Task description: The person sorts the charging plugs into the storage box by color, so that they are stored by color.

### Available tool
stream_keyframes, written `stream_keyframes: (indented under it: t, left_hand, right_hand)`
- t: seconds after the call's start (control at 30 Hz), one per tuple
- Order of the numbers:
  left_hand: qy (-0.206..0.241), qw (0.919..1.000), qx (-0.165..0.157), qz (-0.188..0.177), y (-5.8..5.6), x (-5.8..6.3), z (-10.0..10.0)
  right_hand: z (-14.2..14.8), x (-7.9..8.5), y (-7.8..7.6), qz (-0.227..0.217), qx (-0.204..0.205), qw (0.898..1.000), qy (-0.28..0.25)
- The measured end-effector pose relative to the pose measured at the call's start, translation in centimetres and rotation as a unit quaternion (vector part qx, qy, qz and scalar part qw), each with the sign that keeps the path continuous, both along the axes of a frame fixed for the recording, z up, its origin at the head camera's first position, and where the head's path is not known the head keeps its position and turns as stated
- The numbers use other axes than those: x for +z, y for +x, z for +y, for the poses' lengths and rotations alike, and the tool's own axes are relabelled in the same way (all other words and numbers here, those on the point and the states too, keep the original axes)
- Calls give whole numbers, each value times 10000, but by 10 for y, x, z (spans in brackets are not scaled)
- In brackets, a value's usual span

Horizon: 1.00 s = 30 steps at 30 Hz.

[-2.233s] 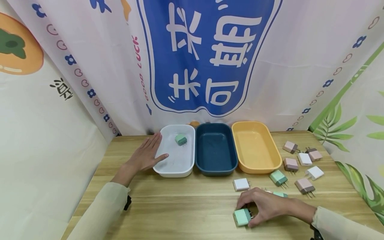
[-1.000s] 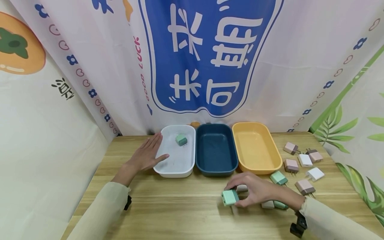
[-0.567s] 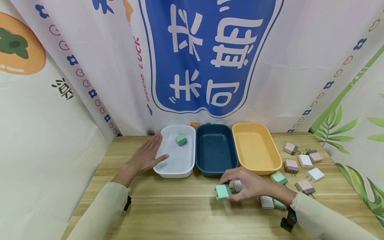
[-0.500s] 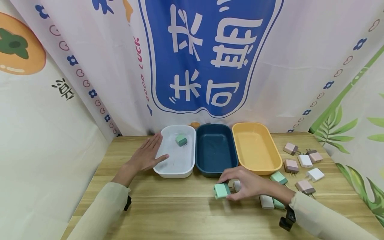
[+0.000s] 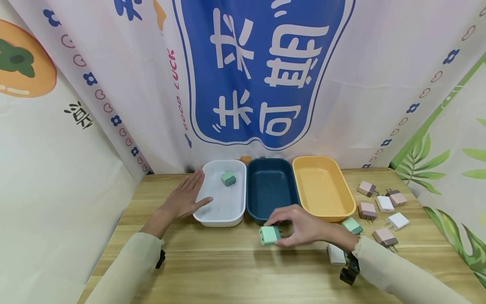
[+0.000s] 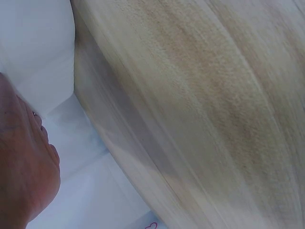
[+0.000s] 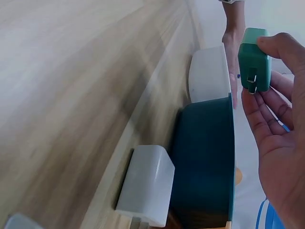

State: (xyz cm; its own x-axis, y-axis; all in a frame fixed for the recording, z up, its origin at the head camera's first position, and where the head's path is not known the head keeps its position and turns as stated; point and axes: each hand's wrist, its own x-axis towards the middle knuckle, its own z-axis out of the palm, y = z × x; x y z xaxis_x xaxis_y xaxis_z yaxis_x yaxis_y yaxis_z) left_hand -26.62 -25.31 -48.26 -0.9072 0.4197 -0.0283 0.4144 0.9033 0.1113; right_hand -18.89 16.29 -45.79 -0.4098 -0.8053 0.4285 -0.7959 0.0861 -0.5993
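Observation:
My right hand [image 5: 300,227] pinches a green plug charger [image 5: 270,235] between thumb and fingers, held above the table in front of the dark blue bin [image 5: 272,190]. In the right wrist view, the charger's [image 7: 255,59] metal prongs point toward the camera. My left hand [image 5: 184,197] lies with straight fingers along the left rim of the white bin [image 5: 220,222]. Inside that bin sits another green plug charger [image 5: 228,179]. The left wrist view shows part of the left hand [image 6: 26,162] against the white bin's wall [image 6: 40,52].
A yellow bin [image 5: 322,185] stands right of the blue one. Pink chargers [image 5: 384,236], white chargers [image 5: 398,221] and a green charger [image 5: 352,226] lie scattered on the right of the wooden table [image 5: 212,270]. A white charger [image 7: 147,183] lies before the blue bin. A printed curtain [image 5: 341,105] hangs behind.
My right hand has lifted the green charger from the front of the table and carried it left and toward the bins. My left hand has stayed at the white bin.

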Motion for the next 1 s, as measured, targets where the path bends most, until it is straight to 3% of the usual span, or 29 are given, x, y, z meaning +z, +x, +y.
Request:
stream_keyframes:
  t: [0.17, 0.4, 1.0]
  left_hand:
    - [13, 10000, 29, 4, 2, 1, 0]
    - [-1, 10000, 29, 19, 1, -2, -1]
    - [15, 10000, 18, 16, 2, 1, 1]
  right_hand:
    - [-8, 0, -6, 79, 0, 9998, -157]
    - [-18, 3, -15, -143, -95, 9998, -125]
    - [-45, 15, -46, 35, -364, 9993, -81]
